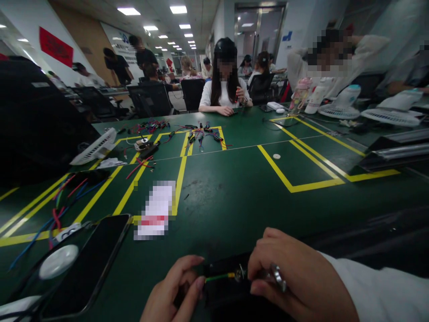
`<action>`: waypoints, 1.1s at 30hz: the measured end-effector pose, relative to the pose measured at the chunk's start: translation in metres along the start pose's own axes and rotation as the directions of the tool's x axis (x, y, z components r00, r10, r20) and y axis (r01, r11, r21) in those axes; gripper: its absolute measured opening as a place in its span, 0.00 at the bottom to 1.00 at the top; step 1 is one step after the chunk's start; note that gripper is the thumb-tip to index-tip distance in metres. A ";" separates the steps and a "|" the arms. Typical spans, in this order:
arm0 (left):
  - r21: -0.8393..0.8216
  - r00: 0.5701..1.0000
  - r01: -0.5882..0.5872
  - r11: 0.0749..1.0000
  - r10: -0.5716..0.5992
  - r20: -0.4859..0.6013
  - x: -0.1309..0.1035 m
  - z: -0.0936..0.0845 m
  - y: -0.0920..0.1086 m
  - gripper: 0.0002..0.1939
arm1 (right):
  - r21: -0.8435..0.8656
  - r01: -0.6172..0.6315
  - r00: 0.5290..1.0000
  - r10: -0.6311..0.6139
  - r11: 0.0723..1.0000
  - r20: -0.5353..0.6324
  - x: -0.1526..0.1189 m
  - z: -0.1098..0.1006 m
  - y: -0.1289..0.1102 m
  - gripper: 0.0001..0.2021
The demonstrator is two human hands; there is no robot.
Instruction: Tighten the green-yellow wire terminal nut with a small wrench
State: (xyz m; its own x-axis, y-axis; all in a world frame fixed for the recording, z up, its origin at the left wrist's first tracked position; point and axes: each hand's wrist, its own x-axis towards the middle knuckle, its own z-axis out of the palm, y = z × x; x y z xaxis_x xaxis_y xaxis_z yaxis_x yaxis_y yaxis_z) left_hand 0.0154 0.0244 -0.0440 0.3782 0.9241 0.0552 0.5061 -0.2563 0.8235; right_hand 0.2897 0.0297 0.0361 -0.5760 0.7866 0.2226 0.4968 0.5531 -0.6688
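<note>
At the front edge of the table, my left hand [176, 290] pinches a green-and-yellow wire [216, 278] between thumb and fingers. The wire's far end meets a small round metal fitting [239, 273], close to the fingertips of my right hand [291, 277]. Those fingers are curled around a shiny silver metal piece [279, 278], whose kind I cannot make out. Beneath both hands lies a dark black object [221, 293], partly hidden by them. My right palm covers some of what it grips.
A phone [90, 268], a white oval device [59, 261] and colored wires [60, 210] lie at left. A paper slip [157, 210] is ahead on the green table [214, 192]. A white disc [276, 156] lies farther off; a person [226, 85] sits opposite. White fans [392, 109] stand right.
</note>
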 end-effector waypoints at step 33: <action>-0.076 0.996 0.088 0.993 -0.089 -0.009 -0.001 0.000 0.006 0.11 | 0.051 0.049 0.965 -0.060 0.998 0.254 0.027 -0.035 0.000 0.05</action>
State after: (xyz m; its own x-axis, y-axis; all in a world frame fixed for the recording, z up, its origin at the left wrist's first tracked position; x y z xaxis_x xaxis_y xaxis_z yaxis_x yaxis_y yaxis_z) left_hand 0.0180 0.0216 -0.0390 0.3245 0.9458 -0.0126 0.4766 -0.1520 0.8659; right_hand 0.2967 0.0608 0.0673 -0.7510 0.6561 0.0746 0.4344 0.5760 -0.6925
